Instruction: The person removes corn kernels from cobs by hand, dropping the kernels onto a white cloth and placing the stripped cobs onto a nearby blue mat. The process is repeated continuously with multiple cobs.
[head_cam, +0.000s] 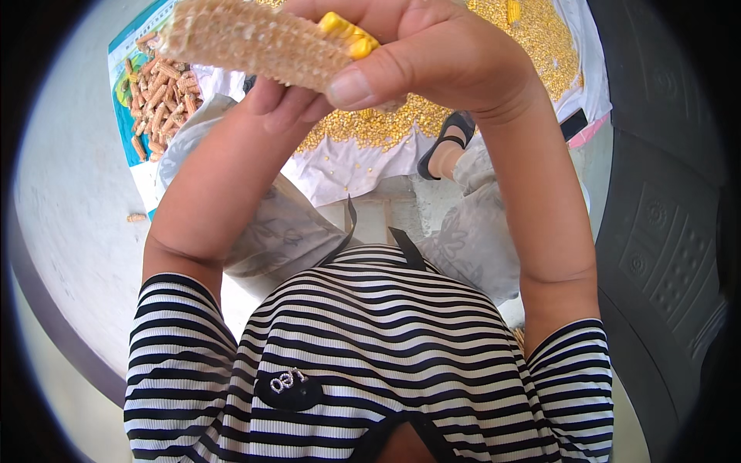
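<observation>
My right hand point(428, 58) grips a mostly stripped corn cob point(249, 43), with the thumb pressed on its near side. A short patch of yellow kernels point(344, 32) remains on the cob close to the fingers. Behind and below the cob is my left hand point(289, 113), largely hidden; curled fingers show there, but which hand they belong to and whether the left one grips the cob cannot be told. Loose corn kernels point(376, 127) lie beneath on a white sheet point(347, 173).
Stripped cobs point(156, 98) are heaped on a printed sheet point(118, 75) at the left; a single cob piece point(136, 217) lies on the floor. A cob with kernels point(513, 11) rests on the grain. At the right are a dark flat object point(573, 124) and a black surface point(648, 220).
</observation>
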A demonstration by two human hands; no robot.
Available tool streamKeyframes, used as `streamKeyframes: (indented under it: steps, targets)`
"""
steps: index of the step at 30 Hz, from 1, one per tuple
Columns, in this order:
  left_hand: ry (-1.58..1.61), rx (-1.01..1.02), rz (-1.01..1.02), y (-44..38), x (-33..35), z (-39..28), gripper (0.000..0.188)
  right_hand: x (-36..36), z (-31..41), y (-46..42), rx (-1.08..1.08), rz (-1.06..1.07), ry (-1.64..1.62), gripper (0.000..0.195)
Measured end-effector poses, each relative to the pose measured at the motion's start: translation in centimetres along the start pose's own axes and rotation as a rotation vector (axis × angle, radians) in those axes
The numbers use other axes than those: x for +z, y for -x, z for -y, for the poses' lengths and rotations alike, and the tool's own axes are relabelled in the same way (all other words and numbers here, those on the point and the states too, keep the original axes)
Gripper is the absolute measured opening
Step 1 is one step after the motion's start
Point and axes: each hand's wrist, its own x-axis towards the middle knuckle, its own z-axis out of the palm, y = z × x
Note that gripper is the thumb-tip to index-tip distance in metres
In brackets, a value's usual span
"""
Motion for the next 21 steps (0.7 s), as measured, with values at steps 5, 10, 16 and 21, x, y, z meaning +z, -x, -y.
streamKeyframes:
  steps: [5, 10, 16, 21]
  targets:
    - [0.043, 0.011, 0.120, 0.9, 0.3, -1.8, 0.027, 1.6, 0.2, -0.8, -0.010, -0.089, 0.151, 0.068]
    - [0.023, 0.005, 0.111, 0.9, 0.6, -2.1, 0.026, 1.2, 0.1, -0.9, -0.012, -0.078, 0.141, 0.064]
    - [-0.021, -0.006, 0.018, 0.2, 0.6, -1.5, 0.026, 0.7, 0.3, -0.7, -0.010, -0.057, 0.092, 0.059]
    - [-0.023, -0.011, 0.022, 0.0, 1.1, -2.1, 0.028, 1.2, 0.3, -1.1, -0.007, -0.058, 0.095, 0.056]
